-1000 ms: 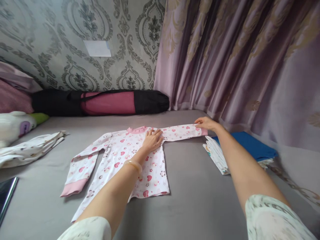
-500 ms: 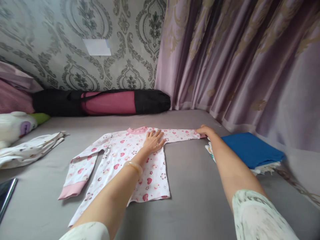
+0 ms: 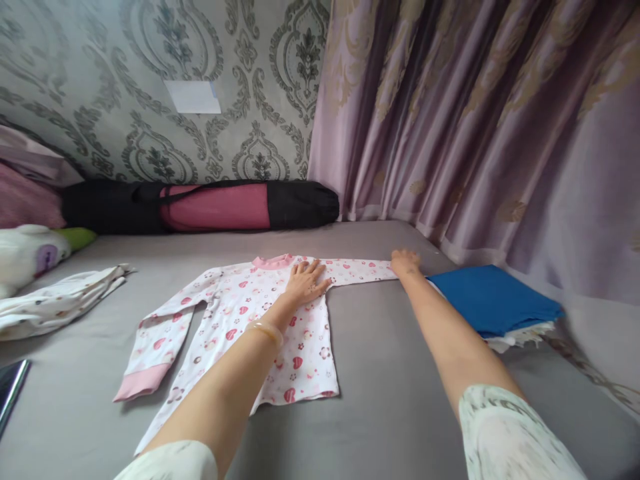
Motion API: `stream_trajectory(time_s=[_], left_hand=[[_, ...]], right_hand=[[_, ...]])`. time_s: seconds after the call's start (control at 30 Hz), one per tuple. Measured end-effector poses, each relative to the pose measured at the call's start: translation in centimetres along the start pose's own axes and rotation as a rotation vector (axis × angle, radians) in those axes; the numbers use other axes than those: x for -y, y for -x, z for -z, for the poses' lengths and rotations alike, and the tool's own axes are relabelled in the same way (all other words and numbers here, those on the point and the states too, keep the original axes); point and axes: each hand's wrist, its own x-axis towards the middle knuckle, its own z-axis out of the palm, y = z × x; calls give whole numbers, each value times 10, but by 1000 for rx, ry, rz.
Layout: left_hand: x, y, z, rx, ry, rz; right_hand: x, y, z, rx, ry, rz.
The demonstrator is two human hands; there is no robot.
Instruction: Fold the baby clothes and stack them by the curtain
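A child's white long-sleeved shirt with pink hearts and flowers is spread out on the grey sheet. Its pink collar faces the wall, and the left sleeve's pink cuff angles toward me. My left hand lies flat on the shirt near the right shoulder, fingers spread. A pale bangle is on that wrist. At the end of the outstretched right sleeve, my right hand has its fingers curled over the cuff, which it hides.
A folded blue cloth tops a pile at the right. Left are a crumpled white garment, a white plush toy and a dark shiny device. A long black-and-red bag lies against the wall; purple curtains hang at right.
My right hand has turned over the sleeve's end, so the pink cuff seen before is covered. My left hand stays in place on the shirt. The view has shifted very slightly.
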Motion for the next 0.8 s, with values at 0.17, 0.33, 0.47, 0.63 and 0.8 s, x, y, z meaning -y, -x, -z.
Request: stream_trajectory(time_s=[0.17,0.33,0.47,0.63,0.8], left_hand=[[2,-11,2,92,37,61],[-1,-21,14,164,35,96],[-5,-26,27,246,6,96],[-4,-40,34,322,-37,103],[3,-57,31,382,-21,100]], right_hand=[[77,44,-39,130,87,257],[122,74,-75,215,-62,475],[114,77,-79,298,-36,406],[81,69,-62,275,82,260],[37,55,-50,201,221,78]])
